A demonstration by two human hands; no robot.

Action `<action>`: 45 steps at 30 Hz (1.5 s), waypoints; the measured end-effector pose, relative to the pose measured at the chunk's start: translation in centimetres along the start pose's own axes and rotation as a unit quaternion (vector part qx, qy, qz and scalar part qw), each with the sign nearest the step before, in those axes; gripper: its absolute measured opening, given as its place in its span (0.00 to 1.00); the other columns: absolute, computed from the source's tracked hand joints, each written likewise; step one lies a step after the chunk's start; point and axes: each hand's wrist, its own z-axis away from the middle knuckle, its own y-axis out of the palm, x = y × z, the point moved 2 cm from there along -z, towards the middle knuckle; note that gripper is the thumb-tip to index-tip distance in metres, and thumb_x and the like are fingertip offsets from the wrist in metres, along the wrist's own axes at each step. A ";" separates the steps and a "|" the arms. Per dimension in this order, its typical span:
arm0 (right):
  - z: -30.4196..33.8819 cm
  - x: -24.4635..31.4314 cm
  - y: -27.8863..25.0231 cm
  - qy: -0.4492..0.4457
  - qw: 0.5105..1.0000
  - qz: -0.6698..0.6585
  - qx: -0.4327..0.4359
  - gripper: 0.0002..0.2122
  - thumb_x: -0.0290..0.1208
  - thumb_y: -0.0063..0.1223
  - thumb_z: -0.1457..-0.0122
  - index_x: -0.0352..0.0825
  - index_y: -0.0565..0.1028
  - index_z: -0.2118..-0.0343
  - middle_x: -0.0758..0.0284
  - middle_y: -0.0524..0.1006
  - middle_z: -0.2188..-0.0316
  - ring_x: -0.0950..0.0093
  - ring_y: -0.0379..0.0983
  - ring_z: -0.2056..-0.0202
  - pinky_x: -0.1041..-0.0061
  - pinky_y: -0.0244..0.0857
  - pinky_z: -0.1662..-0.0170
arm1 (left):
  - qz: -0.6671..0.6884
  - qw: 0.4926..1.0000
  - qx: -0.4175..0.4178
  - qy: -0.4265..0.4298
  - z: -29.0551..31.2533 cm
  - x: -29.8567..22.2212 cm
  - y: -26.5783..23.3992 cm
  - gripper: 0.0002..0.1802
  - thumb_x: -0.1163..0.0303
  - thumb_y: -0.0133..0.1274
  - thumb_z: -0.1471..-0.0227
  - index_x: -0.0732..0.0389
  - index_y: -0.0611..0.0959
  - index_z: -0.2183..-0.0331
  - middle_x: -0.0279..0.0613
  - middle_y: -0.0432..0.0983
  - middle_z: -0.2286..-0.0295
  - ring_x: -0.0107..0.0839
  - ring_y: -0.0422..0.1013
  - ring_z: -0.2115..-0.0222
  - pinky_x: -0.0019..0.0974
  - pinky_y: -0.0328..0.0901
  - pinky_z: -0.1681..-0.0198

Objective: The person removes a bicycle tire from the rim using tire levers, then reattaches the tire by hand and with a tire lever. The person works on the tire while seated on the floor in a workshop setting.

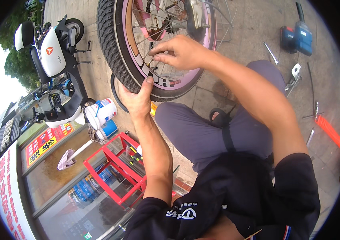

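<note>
A bicycle wheel with a knobbly black tyre (112,44) and a pink rim (192,80) stands upright before me, its spokes and rusty chain parts showing at the hub. My left hand (138,100) is closed round the tyre at its lower edge, with the thumb lying on the rim. Among the spokes, my right hand (182,52) pinches with thumb and forefinger just inside the rim. A small brass-coloured bit shows by those fingertips, but what they hold is too small to make out.
On the paving at right lie a blue cordless power tool (302,38), a spanner (270,53) and a red coiled hose (332,134). To the left are a white electric scooter (52,56), a white bucket (102,112) and a red metal frame (98,158) by a shop window.
</note>
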 end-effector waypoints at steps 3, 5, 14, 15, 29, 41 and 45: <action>-0.3 1.4 -0.5 0.161 0.981 -0.082 0.073 0.15 0.32 0.55 0.37 0.33 0.79 0.49 0.62 0.83 0.66 0.75 0.77 0.74 0.74 0.71 0.68 | -0.001 1.000 -0.002 0.006 0.0 0.3 -0.4 0.27 0.85 0.61 0.56 0.66 0.77 0.50 0.40 0.78 0.58 0.28 0.75 0.61 0.32 0.70 0.53; -0.4 1.4 -0.5 0.224 0.961 -0.127 0.100 0.15 0.32 0.54 0.36 0.32 0.78 0.49 0.63 0.83 0.67 0.78 0.75 0.76 0.76 0.71 0.69 | 0.004 1.000 0.000 0.003 0.0 0.1 -0.1 0.27 0.85 0.62 0.56 0.66 0.77 0.50 0.40 0.78 0.58 0.28 0.75 0.61 0.32 0.70 0.53; 0.1 -0.3 1.6 0.018 0.995 -0.051 -0.087 0.11 0.26 0.56 0.38 0.32 0.80 0.55 0.65 0.83 0.69 0.82 0.75 0.75 0.77 0.70 0.70 | -0.002 1.000 -0.003 0.004 0.0 0.0 0.1 0.29 0.84 0.63 0.56 0.66 0.76 0.50 0.40 0.78 0.58 0.28 0.75 0.61 0.33 0.70 0.53; 0.3 -0.3 1.5 0.011 0.994 -0.058 -0.093 0.10 0.27 0.56 0.38 0.32 0.81 0.55 0.65 0.82 0.70 0.82 0.75 0.75 0.77 0.69 0.70 | 0.000 1.000 -0.002 0.005 0.0 0.0 0.2 0.29 0.84 0.63 0.56 0.66 0.76 0.50 0.40 0.78 0.59 0.28 0.75 0.61 0.32 0.70 0.53; 0.0 2.1 1.1 0.351 0.847 -0.397 -0.038 0.13 0.28 0.56 0.38 0.29 0.73 0.53 0.73 0.77 0.72 0.84 0.67 0.79 0.84 0.58 0.78 | -0.007 1.000 -0.013 0.009 0.1 0.1 0.2 0.29 0.83 0.64 0.57 0.65 0.76 0.50 0.38 0.78 0.60 0.26 0.74 0.63 0.31 0.69 0.55; 0.1 0.8 1.7 0.191 0.960 -0.199 -0.054 0.08 0.25 0.58 0.38 0.29 0.78 0.58 0.69 0.80 0.68 0.83 0.71 0.75 0.81 0.65 0.74 | 0.003 1.000 -0.001 0.001 0.0 0.3 -0.1 0.27 0.83 0.64 0.56 0.65 0.77 0.51 0.39 0.79 0.60 0.27 0.75 0.62 0.32 0.70 0.55; -0.1 1.4 1.0 0.228 0.938 -0.254 -0.062 0.07 0.25 0.59 0.38 0.30 0.79 0.59 0.70 0.80 0.69 0.84 0.72 0.75 0.83 0.64 0.75 | 0.009 1.000 -0.004 0.003 0.2 0.1 0.2 0.27 0.84 0.63 0.55 0.65 0.77 0.51 0.39 0.79 0.60 0.27 0.75 0.62 0.32 0.70 0.54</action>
